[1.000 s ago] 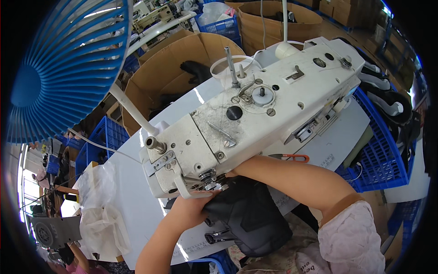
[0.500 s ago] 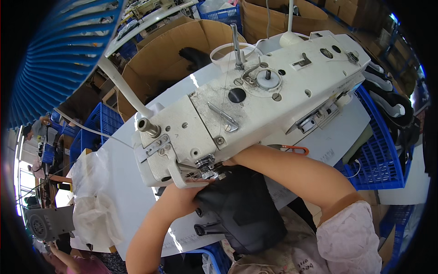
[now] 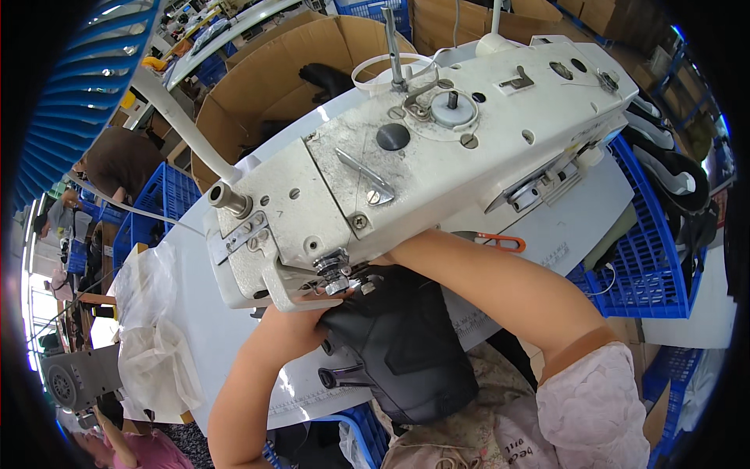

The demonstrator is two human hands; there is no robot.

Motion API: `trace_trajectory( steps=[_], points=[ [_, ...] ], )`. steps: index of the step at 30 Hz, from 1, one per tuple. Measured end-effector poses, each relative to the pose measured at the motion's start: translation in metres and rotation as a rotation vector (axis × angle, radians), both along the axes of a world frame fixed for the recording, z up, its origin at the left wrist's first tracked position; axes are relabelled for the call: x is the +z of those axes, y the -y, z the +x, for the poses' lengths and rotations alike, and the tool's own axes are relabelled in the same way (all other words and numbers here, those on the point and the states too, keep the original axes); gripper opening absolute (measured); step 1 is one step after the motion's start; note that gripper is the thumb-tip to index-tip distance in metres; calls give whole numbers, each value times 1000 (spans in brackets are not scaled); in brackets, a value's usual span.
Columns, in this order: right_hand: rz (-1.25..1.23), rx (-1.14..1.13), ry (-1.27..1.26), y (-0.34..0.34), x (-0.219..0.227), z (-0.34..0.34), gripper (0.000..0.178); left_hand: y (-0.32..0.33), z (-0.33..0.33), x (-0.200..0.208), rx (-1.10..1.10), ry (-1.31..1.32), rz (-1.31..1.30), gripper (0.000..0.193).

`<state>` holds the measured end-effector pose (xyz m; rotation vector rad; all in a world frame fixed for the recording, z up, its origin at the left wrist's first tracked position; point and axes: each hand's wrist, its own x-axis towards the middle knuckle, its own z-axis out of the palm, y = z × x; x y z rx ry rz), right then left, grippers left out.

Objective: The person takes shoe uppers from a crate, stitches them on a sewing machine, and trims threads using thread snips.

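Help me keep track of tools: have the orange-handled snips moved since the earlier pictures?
No. Judged against the sewing machine, the orange-handled snips show no clear shift; the view itself moved.

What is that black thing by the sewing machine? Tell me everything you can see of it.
The black piece looks soft and padded, perhaps leather-like, with raised angular shapes. A narrow dark loop juts from its left side. Its upper end lies at the sewing machine; its lower end reaches past the table edge, toward the person. The left hand appears to touch its upper left edge; the right hand is hidden.
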<state>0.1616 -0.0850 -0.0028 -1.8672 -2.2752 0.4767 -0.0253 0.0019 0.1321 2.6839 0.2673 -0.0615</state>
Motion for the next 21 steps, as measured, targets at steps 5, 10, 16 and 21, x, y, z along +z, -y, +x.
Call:
trace_trajectory(
  steps=[5, 10, 16, 21],
  points=[
    [-21, -10, -9, -2, 7, -1, 59, -1, -3, -6, 5, 28, 53, 57],
    [-37, -18, -15, -7, 12, -2, 58, -5, -6, -13, 10, -27, 48, 54],
    [-69, -28, -23, -10, 18, -4, 58, -4, -6, -13, 68, -21, 69, 49],
    [-104, -35, -22, -9, 21, -6, 57, -3, -5, -16, 82, 6, 103, 48]
  ],
)
